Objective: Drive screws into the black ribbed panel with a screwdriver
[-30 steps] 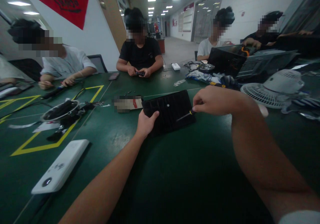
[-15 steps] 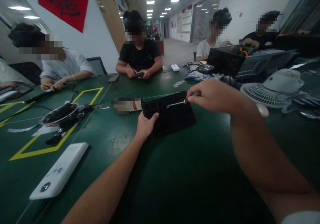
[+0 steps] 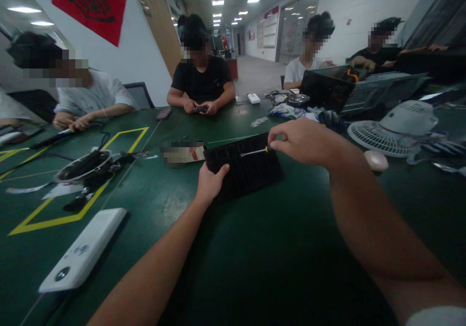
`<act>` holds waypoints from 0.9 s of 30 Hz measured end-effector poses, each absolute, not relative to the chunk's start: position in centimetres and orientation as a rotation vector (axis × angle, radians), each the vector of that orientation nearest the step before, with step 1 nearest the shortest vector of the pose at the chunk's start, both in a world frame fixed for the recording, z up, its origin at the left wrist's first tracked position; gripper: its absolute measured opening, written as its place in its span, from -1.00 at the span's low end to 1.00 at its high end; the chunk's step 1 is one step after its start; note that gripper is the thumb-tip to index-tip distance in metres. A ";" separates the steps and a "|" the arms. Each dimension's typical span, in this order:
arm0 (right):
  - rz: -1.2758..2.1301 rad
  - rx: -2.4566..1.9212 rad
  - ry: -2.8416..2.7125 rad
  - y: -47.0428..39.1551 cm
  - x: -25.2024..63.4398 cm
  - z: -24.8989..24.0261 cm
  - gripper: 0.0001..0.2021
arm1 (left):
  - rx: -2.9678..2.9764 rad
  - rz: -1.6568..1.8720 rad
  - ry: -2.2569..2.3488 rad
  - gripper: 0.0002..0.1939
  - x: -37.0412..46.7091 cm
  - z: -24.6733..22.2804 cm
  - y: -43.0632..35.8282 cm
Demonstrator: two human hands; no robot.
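Observation:
A flat black panel [image 3: 251,178] with raised ribs is held by its left edge in my left hand [image 3: 211,182], thumb on top. My right hand [image 3: 298,141] is closed on the yellow-and-black handle of a screwdriver [image 3: 255,151]. Its thin metal shaft points left across the panel, and the tip is over the panel's middle; whether it touches a screw there is too small to tell. Just beyond the panel's left corner lies a beige box [image 3: 184,154] with a red mark.
A white power bank [image 3: 83,250] lies at the near left, with a ring-shaped object and cables [image 3: 85,165] beyond it. At right are a white fan [image 3: 393,127], a white mouse [image 3: 376,161] and a black computer case [image 3: 325,90]. Several people sit around the green table.
Hands, panel and screwdriver hold nearly the same pose. The whole view has shifted slightly, and more of the white mouse shows beside my right forearm.

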State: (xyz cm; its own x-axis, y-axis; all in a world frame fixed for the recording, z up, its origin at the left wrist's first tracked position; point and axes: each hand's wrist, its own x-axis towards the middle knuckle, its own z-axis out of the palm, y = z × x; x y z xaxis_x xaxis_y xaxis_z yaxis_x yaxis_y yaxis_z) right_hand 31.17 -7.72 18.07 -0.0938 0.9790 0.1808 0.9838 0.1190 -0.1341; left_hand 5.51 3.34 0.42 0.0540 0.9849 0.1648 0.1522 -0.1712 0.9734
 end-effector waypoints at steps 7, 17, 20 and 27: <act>-0.119 -1.967 -2.059 -7.7 30.3 17.4 -0.81 | 1.450 1.239 1.210 -0.54 5.5 0.4 3.3; -0.263 -2.039 -1.984 -7.9 29.0 17.2 -0.79 | 1.420 1.263 1.182 -0.55 5.8 0.4 3.2; -0.275 -2.085 -1.968 -7.7 29.2 17.1 -0.79 | 1.445 1.268 1.193 -0.55 5.7 0.4 3.3; -0.046 -2.252 -2.138 -7.4 30.2 17.8 -0.57 | 1.485 1.265 1.188 -0.57 5.5 0.5 3.3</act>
